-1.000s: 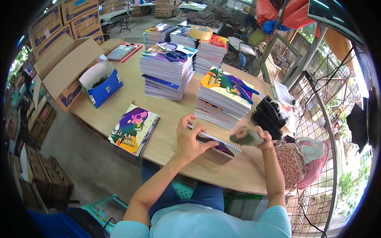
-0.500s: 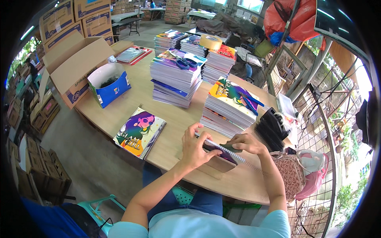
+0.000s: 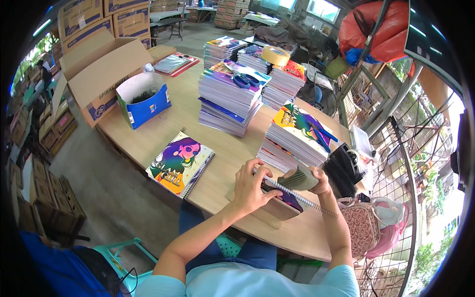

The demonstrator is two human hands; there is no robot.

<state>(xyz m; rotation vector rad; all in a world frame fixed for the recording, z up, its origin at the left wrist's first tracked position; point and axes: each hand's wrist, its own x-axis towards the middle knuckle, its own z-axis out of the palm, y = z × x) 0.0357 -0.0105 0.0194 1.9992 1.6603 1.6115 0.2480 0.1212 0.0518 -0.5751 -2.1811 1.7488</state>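
My left hand [image 3: 250,190] is closed on a notebook [image 3: 289,200] that stands upright against a low tan block [image 3: 272,213] at the table's near edge. A wire coil [image 3: 302,199] runs along the notebook's top edge, and its loose end sticks out past the right side. In my right hand [image 3: 320,182] is a grey-green ridged pad [image 3: 299,179], held just above the coil; whether it touches the wire I cannot tell. To the left lies a spiral notebook [image 3: 181,164] with a colourful illustrated cover, its coil in place.
Notebook stacks [image 3: 292,141] rise beyond my hands, one topped by blue-handled pliers [image 3: 321,137], another by scissors [image 3: 245,80]. A tape roll [image 3: 276,55] sits farther back. Left are a blue-and-white box [image 3: 148,110] and an open carton [image 3: 106,81]. Black coils [image 3: 341,166] and a patterned bag [image 3: 358,220] are right.
My right hand has lifted and turned, so the ridged pad's broad face now shows above the coil. My left hand keeps its hold on the notebook. The whole view has shifted slightly.
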